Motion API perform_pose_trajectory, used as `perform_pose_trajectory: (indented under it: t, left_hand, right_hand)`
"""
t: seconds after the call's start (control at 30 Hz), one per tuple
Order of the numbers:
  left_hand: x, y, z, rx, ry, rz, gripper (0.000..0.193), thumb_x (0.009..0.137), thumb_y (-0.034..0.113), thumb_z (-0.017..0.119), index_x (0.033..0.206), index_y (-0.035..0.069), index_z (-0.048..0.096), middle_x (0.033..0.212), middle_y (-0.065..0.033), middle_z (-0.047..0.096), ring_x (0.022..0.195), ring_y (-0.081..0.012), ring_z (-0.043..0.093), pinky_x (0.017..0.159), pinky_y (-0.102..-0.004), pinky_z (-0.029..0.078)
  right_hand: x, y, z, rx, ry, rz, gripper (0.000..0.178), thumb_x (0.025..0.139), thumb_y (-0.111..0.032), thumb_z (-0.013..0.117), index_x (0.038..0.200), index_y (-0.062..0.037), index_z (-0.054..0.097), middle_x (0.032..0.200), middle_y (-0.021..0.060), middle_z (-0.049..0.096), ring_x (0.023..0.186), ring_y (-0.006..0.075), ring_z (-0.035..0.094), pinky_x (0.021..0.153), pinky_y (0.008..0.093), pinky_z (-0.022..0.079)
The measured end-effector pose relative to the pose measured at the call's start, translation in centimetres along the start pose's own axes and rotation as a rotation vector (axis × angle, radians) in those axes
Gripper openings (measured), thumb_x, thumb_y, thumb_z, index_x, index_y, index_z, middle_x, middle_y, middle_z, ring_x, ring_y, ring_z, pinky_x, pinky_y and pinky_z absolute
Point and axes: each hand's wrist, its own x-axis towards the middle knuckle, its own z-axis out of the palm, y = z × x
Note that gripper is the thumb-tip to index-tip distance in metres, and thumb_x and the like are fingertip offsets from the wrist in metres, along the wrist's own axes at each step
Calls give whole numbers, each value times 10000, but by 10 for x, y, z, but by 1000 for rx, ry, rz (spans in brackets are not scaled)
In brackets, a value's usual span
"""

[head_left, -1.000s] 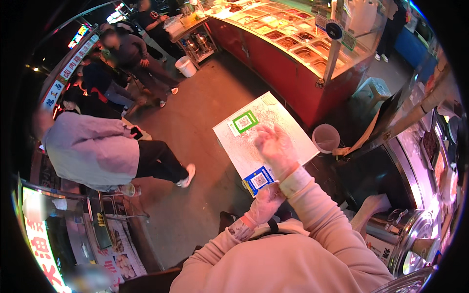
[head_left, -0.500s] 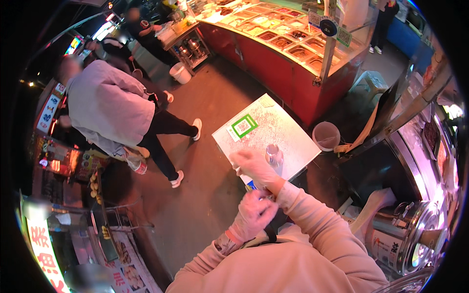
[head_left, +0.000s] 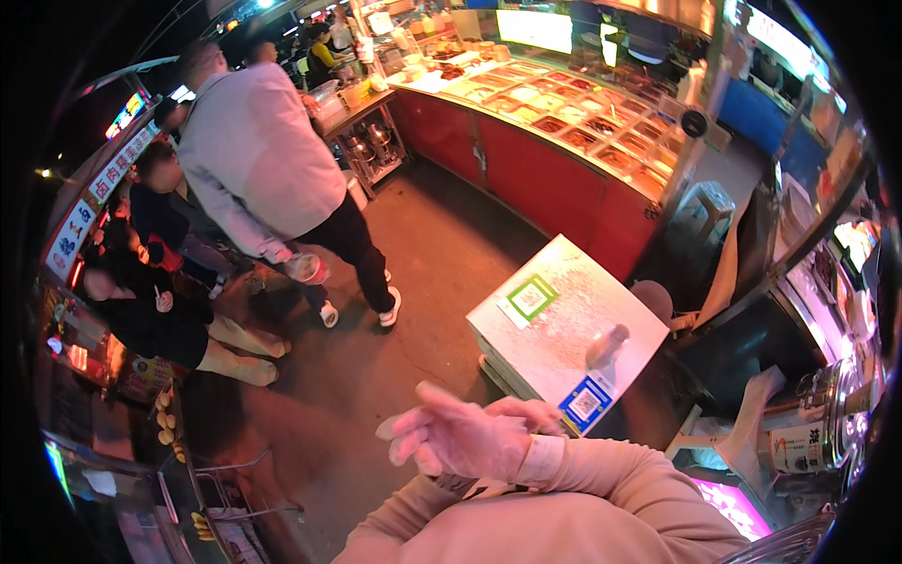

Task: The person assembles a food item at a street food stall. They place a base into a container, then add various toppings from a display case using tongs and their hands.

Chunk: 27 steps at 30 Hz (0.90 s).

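My right hand point(head_left: 460, 434), in a thin see-through glove, reaches leftward in front of my body with its fingers spread and nothing in them. The loose glove cuff point(head_left: 542, 461) sits at its wrist, against the beige sleeve. Behind that wrist is my left hand point(head_left: 528, 412), crossed under the right arm and partly hidden. Its fingers look curled at the far side of the right wrist; what they grip is out of sight. Just beyond my hands is a white-topped table point(head_left: 564, 282), bearing a clear plastic cup point(head_left: 607, 346).
A blue code card point(head_left: 584, 404) and a green-framed one point(head_left: 529, 299) lie on the tabletop. A red food counter point(head_left: 554, 183) with many trays stands beyond. A person in a pale jacket point(head_left: 268, 155) and others stand at left. A metal canister point(head_left: 808, 442) is at right.
The view has swung left, so the table appears farther right. My right hand has lowered and its fingers have spread; my left hand is now behind the right wrist. The pale-jacketed person has moved away.
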Motion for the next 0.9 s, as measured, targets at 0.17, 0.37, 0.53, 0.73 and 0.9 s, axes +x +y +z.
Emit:
perform_pose_trajectory:
  t: [0.17, 0.37, 0.53, 0.73, 0.9]
  left_hand:
    - [-128, 131, -60, 202, 568, -297, 363, 1081, 248, 563, 1317, -24, 615, 1276, -203, 673, 1259, -265, 587, 1114, -429, 432]
    - [-171, 178, -116, 165, 954, -415, 261, 1052, 159, 638, 1272, 19, 647, 1229, -155, 723, 1115, -200, 680, 1019, -352, 510]
    - [-123, 224, -200, 148, 1036, -392, 246, 1085, 238, 599, 1040, 29, 720, 998, -114, 759, 982, -202, 720, 922, -336, 542]
    - [-36, 294, -358, 472, 927, -549, 485, 1118, 413, 511, 854, 61, 714, 701, 7, 625, 618, -90, 548, 621, -260, 433]
    - [56, 310, -469, 283, 877, -725, 313, 1106, 270, 561, 934, 55, 710, 665, 54, 545, 558, -27, 441, 512, -219, 328]
  right_hand:
    - [115, 1, 26, -552, 114, -99, 569, 1136, -463, 415, 1262, 26, 676, 1063, 111, 722, 816, 179, 656, 774, 288, 529]
    - [209, -42, -64, -1481, 333, -468, 371, 1103, -308, 572, 1231, 14, 703, 1091, 32, 734, 931, 145, 667, 888, 312, 541]
    - [225, -121, -231, -533, 951, -306, 254, 1029, -301, 670, 859, -146, 562, 725, -72, 439, 619, 66, 388, 537, 259, 311]
    - [199, -218, -409, -878, 1135, -27, 354, 942, -289, 688, 660, -74, 694, 646, 115, 709, 494, 146, 605, 435, 301, 418]
    - [276, -340, -409, -744, 1015, -313, 345, 928, -285, 702, 649, -88, 654, 622, 52, 649, 456, 126, 521, 425, 326, 375]
